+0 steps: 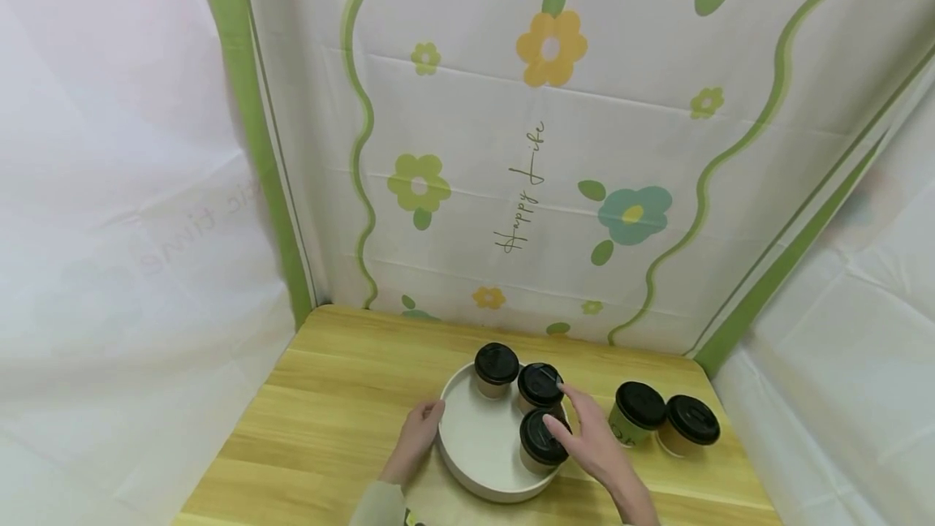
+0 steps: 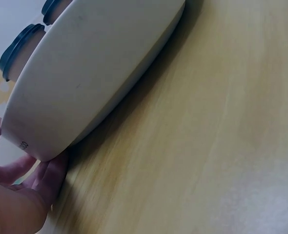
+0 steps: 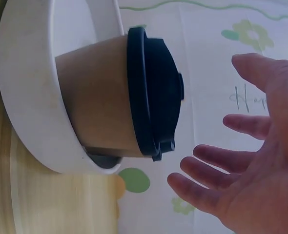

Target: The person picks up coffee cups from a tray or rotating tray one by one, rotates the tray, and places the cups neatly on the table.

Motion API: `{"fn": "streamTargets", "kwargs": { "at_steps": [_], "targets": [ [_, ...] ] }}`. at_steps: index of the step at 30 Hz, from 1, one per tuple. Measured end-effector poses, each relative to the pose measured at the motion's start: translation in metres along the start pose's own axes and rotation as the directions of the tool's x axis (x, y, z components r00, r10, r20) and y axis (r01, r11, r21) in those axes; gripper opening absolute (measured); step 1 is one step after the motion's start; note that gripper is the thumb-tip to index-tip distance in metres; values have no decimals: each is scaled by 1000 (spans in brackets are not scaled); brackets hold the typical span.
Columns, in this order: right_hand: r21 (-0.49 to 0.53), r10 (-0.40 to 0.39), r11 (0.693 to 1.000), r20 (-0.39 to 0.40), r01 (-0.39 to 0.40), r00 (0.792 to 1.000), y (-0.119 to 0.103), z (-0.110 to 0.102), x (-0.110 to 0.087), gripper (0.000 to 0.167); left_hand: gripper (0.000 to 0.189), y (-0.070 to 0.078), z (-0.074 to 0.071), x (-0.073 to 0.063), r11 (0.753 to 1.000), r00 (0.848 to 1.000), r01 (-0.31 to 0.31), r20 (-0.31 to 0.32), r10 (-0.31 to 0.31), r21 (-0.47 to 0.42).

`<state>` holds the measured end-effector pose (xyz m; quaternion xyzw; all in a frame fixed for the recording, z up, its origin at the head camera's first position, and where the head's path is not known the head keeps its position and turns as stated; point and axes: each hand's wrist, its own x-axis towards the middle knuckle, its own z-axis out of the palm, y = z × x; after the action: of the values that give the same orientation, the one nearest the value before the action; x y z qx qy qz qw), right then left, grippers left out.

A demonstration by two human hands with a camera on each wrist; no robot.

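A round white tray (image 1: pixel 475 449) with a raised rim stands on the wooden table. My left hand (image 1: pixel 420 437) holds its left side, the thumb near the rim and the other fingers low against the outer wall in the left wrist view. Inside the tray are three paper coffee cups with black lids: a back-left cup (image 1: pixel 497 365), a back-right cup (image 1: pixel 540 385) and a front-right cup (image 3: pixel 97 97). My right hand (image 1: pixel 593 438) is over the tray's right edge by the two right cups. Its fingers are spread and apart from the front cup in the right wrist view.
Right of the tray, a green cup (image 1: pixel 630 428) and a brown cup (image 1: pixel 679 438), both black-lidded, stand side by side on the table (image 1: pixel 351 396). A white flowered curtain (image 1: pixel 467 120) hangs behind the table, and white cloth hangs at both sides.
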<state>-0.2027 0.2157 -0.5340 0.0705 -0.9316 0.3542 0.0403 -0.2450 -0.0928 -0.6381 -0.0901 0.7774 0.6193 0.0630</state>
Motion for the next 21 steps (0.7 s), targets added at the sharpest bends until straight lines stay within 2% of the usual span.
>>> {"fn": "streamTargets", "kwargs": {
  "at_steps": [4,8,17,21],
  "targets": [
    [-117,-41,992,-12,40,999,-3,9,-2,71,61,0,1,0,1000,1000,0,-4,0,8],
    [-218,-72,973,8,72,997,-8,17,-2,71,61,-1,2,1,1000,1000,9,-17,-9,23],
    [-291,-54,954,66,71,996,-15,23,-3,68,60,0,2,1,1000,1000,5,-19,-5,23],
    [-322,-77,942,77,98,994,-15,25,-4,65,59,2,3,-1,1000,1000,9,-25,-8,23]
  ]
}}
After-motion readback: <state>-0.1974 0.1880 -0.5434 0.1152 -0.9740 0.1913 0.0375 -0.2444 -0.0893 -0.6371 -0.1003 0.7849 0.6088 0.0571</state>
